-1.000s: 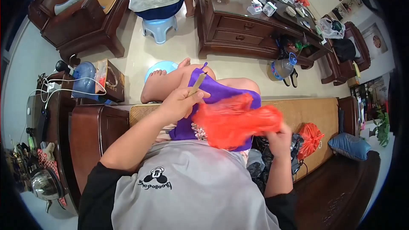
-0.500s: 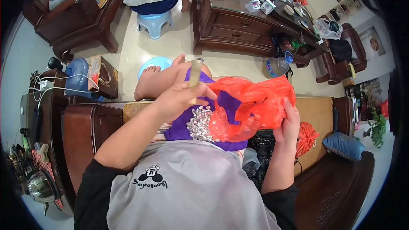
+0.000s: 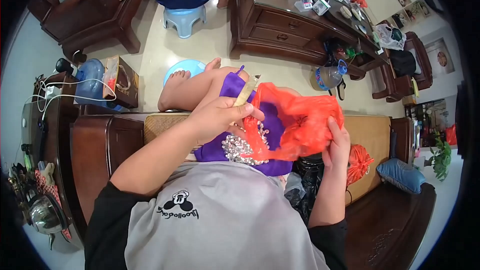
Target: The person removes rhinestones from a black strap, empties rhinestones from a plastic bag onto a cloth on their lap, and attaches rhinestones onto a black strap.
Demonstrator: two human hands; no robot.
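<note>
My left hand (image 3: pixel 222 117) is closed around a yellowish, tape-wrapped stick-like tool (image 3: pixel 246 91) with a dark tip pointing up. Its fingers also reach to the near edge of a red plastic bag (image 3: pixel 312 120). On the other side, my right hand (image 3: pixel 338 145) grips the bag's right end between thumb and fingers. A purple cloth (image 3: pixel 212 154) lies over my lap. On it sits a pile of shiny silver, gem-like beads (image 3: pixel 235 146), partly covered by the hanging bag. What the bag holds is hidden.
A second, tied red bag (image 3: pixel 359 162) rests on the seat to my right, beside a black plastic bag (image 3: pixel 311 182). A water bottle (image 3: pixel 327 77) and a light-blue basin (image 3: pixel 182 69) stand on the floor. Ahead, a person sits on a blue stool (image 3: pixel 184 20) near a wooden table (image 3: pixel 280 25).
The tool in my left hand has tilted to the right, and that hand has moved slightly right. The red bag has shifted, uncovering more beads on its left side.
</note>
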